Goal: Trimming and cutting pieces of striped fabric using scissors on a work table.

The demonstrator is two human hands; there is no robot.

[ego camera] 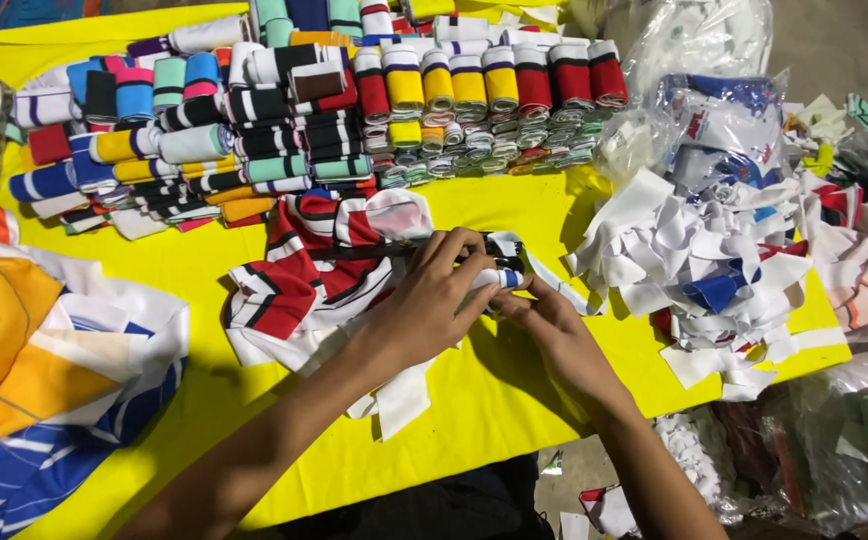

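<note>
Seen from the head camera, a small roll of striped knit trim (pixel 499 275) is pinched between two hands at the centre of a yellow table covering (pixel 204 270). The left hand (pixel 429 300) is curled over the roll from its nine o'clock side, fingers wrapped around it, apparently to keep the winding tight; the right hand (pixel 554 325) is closed on its lower edge from five o'clock, steadying the loose end. Beneath the hands, at nine o'clock, a heap of red, white and black striped strips (pixel 304 265) is spread flat, within easy reach. At twelve o'clock, finished rolls (pixel 354 100) are stacked in rows, seemingly sorted by colour. At three o'clock, a pile of white fabric offcuts (pixel 694 260) is kept apart, beside clear plastic bags (pixel 704 50). At eight o'clock, orange and blue cloth (pixel 24 380) is laid aside.
</note>
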